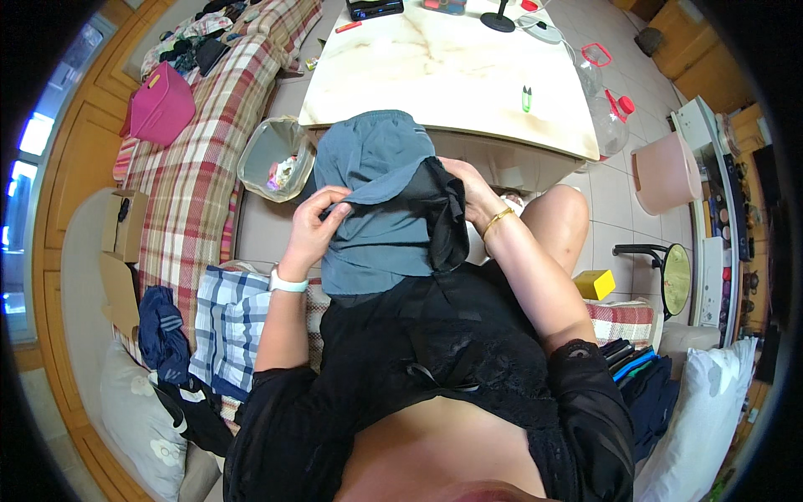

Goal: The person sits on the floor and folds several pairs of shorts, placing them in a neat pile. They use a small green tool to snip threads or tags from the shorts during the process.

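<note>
A pair of grey-blue shorts [368,155] lies across my lap, its gathered elastic waistband resting at the near edge of the white table [443,71]. My left hand [314,222] pinches the edge of one leg opening between thumb and fingers. On the other side, my right hand [470,191] grips the same raised fabric, with its fingers partly hidden behind the cloth. Black lining [447,213] shows where the leg is folded open and hangs down from my right hand.
Small green snips [526,99] lie on the table. A lined waste bin [276,163] stands left of it. Plaid shirts [230,322] and a pink basket [163,105] rest on the sofa. Folded dark clothes [648,393] and a yellow box [595,284] are at my right.
</note>
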`<action>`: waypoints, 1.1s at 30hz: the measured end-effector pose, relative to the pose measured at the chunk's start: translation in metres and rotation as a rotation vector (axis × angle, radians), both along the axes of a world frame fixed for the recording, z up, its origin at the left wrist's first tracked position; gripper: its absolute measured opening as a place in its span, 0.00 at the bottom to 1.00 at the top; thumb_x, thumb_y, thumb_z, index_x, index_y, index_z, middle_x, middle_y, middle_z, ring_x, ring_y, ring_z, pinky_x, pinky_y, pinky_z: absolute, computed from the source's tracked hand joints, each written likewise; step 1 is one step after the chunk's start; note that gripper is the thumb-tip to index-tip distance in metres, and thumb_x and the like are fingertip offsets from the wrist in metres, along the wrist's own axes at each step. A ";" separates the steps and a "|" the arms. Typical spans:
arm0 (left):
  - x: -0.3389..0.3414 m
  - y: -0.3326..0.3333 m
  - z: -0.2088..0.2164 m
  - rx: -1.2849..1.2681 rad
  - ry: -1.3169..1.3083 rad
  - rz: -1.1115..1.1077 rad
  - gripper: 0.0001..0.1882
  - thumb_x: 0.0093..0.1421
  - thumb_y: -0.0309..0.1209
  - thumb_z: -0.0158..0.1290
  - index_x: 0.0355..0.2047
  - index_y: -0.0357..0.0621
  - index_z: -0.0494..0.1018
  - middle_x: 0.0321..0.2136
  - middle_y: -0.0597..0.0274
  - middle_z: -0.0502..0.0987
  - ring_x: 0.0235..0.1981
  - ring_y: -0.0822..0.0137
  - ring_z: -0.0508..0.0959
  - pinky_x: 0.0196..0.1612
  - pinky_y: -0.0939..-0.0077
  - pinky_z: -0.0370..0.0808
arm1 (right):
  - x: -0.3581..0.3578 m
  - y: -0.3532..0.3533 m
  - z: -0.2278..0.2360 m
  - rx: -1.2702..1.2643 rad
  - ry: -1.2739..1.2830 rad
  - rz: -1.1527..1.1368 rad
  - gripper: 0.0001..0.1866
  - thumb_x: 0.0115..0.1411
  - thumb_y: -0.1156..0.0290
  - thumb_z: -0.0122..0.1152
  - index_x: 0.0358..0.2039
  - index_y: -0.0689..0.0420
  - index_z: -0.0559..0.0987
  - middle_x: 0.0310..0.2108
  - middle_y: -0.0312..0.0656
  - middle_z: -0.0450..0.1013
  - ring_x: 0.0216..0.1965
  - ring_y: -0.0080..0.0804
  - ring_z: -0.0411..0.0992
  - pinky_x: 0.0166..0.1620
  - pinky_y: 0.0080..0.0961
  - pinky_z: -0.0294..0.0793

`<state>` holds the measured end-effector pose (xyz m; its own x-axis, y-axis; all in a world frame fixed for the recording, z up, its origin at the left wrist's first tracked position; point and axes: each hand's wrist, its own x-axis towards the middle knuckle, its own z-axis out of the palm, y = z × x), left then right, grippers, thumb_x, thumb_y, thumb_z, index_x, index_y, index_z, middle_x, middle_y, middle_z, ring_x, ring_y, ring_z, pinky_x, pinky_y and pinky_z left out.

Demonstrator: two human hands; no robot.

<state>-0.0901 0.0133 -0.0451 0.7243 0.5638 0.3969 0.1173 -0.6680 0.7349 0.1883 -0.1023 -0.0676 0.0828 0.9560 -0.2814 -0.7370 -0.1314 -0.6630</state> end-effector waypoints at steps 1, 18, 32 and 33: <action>-0.009 0.004 -0.001 -0.338 -0.008 -0.038 0.06 0.65 0.27 0.56 0.38 0.36 0.77 0.41 0.60 0.81 0.42 0.66 0.79 0.49 0.72 0.72 | 0.000 0.003 -0.004 0.016 -0.055 0.003 0.12 0.70 0.72 0.52 0.43 0.65 0.80 0.39 0.39 0.79 0.39 0.24 0.78 0.43 0.24 0.80; 0.045 0.004 -0.045 -1.516 -0.439 0.075 0.19 0.71 0.37 0.45 0.54 0.37 0.72 0.50 0.54 0.79 0.51 0.59 0.79 0.58 0.64 0.74 | 0.116 0.054 0.072 0.034 -1.025 0.114 0.09 0.70 0.67 0.55 0.40 0.59 0.78 0.30 0.38 0.78 0.29 0.21 0.76 0.34 0.23 0.78; 0.016 0.011 -0.086 -1.370 -0.253 0.478 0.15 0.67 0.34 0.48 0.49 0.40 0.73 0.40 0.56 0.79 0.45 0.59 0.81 0.52 0.66 0.78 | 0.510 0.258 0.132 0.038 -2.102 -0.986 0.18 0.65 0.63 0.58 0.53 0.54 0.79 0.51 0.51 0.77 0.54 0.52 0.73 0.57 0.41 0.71; 0.009 0.017 -0.083 -1.424 -0.237 0.328 0.15 0.66 0.34 0.50 0.50 0.40 0.72 0.44 0.55 0.78 0.47 0.58 0.80 0.54 0.65 0.76 | 0.521 0.266 0.130 -0.006 -2.150 -1.032 0.18 0.65 0.64 0.58 0.54 0.53 0.79 0.50 0.50 0.77 0.52 0.51 0.74 0.56 0.40 0.72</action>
<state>-0.0811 0.0303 -0.1277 0.4894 0.6927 -0.5297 -0.0964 0.6467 0.7566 0.7097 0.1642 0.0626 0.4009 0.4328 0.8074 0.9056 -0.3203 -0.2780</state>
